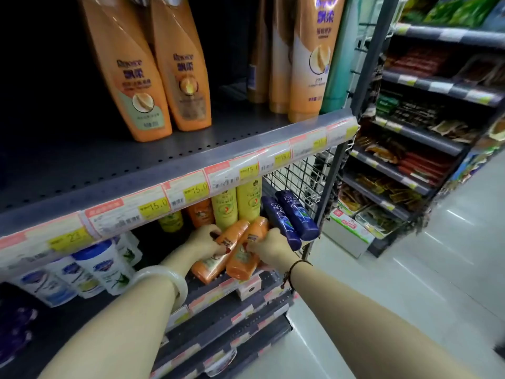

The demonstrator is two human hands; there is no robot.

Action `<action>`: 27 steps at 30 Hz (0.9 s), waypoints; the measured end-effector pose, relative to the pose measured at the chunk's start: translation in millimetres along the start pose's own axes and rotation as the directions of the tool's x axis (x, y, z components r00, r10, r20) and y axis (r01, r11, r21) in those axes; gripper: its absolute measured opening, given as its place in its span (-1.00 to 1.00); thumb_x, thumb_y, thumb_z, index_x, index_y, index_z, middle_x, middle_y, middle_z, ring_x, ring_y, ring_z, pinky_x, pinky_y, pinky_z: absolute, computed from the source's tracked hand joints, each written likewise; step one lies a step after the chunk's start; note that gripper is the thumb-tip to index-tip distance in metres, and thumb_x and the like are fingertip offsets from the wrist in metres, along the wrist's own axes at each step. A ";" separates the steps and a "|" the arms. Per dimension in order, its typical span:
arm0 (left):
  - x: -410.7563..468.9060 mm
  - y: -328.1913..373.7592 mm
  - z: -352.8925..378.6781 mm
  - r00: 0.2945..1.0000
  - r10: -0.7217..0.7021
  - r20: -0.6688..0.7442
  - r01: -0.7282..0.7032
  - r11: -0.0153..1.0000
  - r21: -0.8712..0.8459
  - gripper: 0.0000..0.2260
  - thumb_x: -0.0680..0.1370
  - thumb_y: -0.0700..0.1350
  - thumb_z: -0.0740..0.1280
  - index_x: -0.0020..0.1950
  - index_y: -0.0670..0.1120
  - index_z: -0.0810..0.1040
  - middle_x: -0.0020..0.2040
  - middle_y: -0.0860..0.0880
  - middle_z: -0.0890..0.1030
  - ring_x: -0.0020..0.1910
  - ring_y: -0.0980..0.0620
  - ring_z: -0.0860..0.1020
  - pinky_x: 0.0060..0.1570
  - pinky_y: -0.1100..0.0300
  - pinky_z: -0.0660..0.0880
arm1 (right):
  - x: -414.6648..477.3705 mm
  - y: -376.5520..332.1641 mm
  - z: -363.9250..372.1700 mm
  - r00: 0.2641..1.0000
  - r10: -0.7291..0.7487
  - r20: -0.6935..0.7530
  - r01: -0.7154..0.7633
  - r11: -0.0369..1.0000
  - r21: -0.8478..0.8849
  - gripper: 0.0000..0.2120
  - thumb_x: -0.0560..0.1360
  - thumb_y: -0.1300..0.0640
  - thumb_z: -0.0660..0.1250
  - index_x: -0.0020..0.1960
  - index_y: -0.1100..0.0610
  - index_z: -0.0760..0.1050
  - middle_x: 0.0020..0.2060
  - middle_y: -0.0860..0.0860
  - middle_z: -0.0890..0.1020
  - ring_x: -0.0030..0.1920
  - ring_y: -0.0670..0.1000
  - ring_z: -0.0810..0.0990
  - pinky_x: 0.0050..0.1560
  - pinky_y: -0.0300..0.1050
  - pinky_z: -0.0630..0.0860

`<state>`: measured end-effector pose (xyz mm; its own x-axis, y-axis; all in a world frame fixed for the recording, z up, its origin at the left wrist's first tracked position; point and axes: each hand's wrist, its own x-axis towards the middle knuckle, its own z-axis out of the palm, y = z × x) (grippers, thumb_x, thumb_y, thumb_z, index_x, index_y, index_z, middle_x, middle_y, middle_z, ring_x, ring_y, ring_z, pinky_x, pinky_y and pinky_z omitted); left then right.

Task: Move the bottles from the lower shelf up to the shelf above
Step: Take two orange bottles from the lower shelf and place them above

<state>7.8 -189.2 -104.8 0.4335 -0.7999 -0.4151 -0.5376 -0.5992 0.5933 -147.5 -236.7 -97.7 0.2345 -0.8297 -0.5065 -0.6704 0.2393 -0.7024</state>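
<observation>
Two orange bottles lean forward at the front of the lower shelf (218, 289). My left hand (203, 240) grips the left orange bottle (218, 255) from its left side. My right hand (269, 246) grips the right orange bottle (246, 258) from its right side. The two bottles touch each other. Above them runs the upper shelf (153, 160), grey and perforated, with tall orange bottles (128, 77) standing at its left and more orange bottles (306, 64) at its right. A bare gap lies between these two groups.
Behind my hands stand yellow bottles (247, 198) and a small orange one (200, 212). Two dark blue bottles (289, 217) lean at the right end by a wire grid (297, 173). White bottles (101, 266) stand at lower left. A snack rack (410, 132) and the floor (410, 296) lie to the right.
</observation>
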 end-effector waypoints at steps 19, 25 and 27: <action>-17.9 -8.1 -10.5 0.998 -0.070 -0.001 0.069 0.991 -0.111 -0.50 0.34 -0.26 0.49 0.24 -0.12 0.43 0.19 -0.16 0.53 0.12 -0.14 0.56 0.16 -0.09 0.53 | -14.8 7.8 12.8 0.990 0.076 0.122 -0.116 0.926 0.360 -0.64 0.44 0.30 0.38 0.08 0.16 0.25 0.22 0.21 0.45 0.23 0.23 0.50 0.10 0.18 0.55; -36.6 -7.9 -15.5 0.998 -0.056 0.019 0.059 0.973 -0.222 -0.52 0.38 -0.28 0.45 0.28 -0.16 0.45 0.17 -0.19 0.57 0.10 -0.17 0.57 0.16 -0.13 0.52 | -23.6 14.5 7.6 0.988 0.029 0.155 -0.084 0.930 0.358 -0.49 0.44 0.33 0.37 0.31 0.19 0.24 0.27 0.19 0.45 0.26 0.21 0.49 0.17 0.18 0.53; -44.0 -8.6 -16.4 0.998 -0.056 0.032 0.062 0.962 -0.267 -0.53 0.40 -0.29 0.43 0.29 -0.15 0.43 0.19 -0.18 0.55 0.10 -0.16 0.57 0.14 -0.10 0.53 | -28.2 13.4 6.6 0.989 -0.007 0.149 -0.048 0.932 0.359 -0.49 0.43 0.34 0.37 0.30 0.19 0.25 0.26 0.19 0.46 0.25 0.22 0.50 0.17 0.20 0.54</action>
<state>5.2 -148.2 -80.3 0.4397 -0.7657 -0.4693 -0.2972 -0.6172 0.7285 -158.5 -206.8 -96.1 0.3413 -0.7468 -0.5708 -0.3834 0.4439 -0.8099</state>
